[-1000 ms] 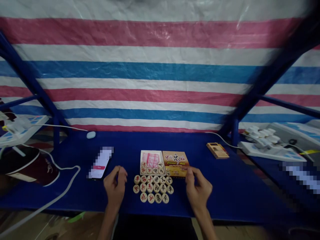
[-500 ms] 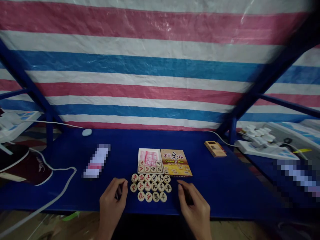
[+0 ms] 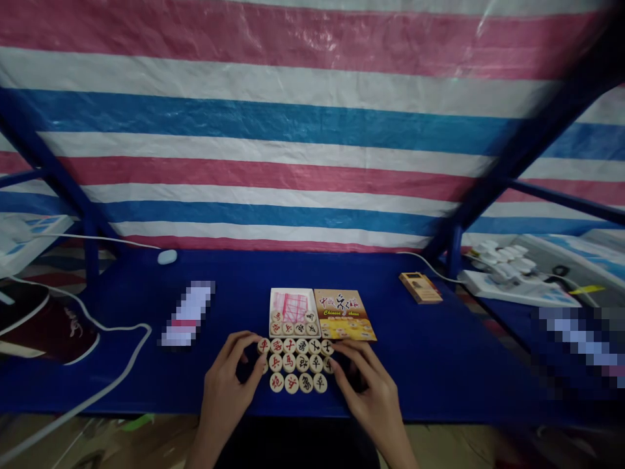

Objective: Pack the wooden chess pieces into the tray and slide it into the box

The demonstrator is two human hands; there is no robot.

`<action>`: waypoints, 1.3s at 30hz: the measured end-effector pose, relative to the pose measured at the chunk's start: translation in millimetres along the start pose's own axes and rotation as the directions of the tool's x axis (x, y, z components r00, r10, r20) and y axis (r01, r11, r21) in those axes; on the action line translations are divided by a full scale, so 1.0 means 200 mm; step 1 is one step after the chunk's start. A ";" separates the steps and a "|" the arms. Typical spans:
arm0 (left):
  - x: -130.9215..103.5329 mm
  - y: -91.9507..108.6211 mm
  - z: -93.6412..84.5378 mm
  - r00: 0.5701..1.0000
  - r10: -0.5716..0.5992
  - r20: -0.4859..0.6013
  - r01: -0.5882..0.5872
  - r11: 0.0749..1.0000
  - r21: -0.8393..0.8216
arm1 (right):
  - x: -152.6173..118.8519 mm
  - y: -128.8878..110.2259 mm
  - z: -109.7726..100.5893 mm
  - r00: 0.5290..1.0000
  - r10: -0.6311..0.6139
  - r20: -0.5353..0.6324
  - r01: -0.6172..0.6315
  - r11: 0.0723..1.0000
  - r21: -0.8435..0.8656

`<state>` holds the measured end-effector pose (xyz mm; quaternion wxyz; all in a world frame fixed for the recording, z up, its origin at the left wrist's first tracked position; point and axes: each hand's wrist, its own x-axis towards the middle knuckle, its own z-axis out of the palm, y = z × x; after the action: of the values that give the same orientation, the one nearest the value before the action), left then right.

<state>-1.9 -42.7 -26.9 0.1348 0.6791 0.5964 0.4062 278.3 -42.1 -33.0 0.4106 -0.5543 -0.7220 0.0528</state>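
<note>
round, cream discs with red and black characters (image 3: 290, 362): laid in three rows on the blue desk (image 3: 439, 365), before the white, rectangular open box (image 3: 271, 316). left hand (image 3: 229, 374), right hand (image 3: 368, 378): set at opposite ends of the back two rows; each grip parted, whether discs are held cannot be told. risk: rows could be buckled by uneven pressure.

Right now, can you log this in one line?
Chinese chess pieces: three rows outside white box; left hand: at their left; right hand: at their right; printed cover: right of box
</note>
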 end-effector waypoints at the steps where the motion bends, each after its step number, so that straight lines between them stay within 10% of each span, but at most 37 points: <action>1: 0.00 0.00 0.00 1.000 -0.001 0.020 0.001 1.000 0.008 | 0.00 0.00 0.00 1.000 -0.006 0.009 0.006 1.000 -0.005; 39: 0.02 -0.02 0.00 0.998 0.012 0.059 -0.011 1.000 -0.026 | 0.01 0.02 0.02 0.998 -0.054 -0.039 0.055 0.998 0.026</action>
<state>-4.9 -37.2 -29.2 0.1588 0.6924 0.5829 0.3945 278.1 -38.4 -36.6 0.4330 -0.5298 -0.7282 0.0406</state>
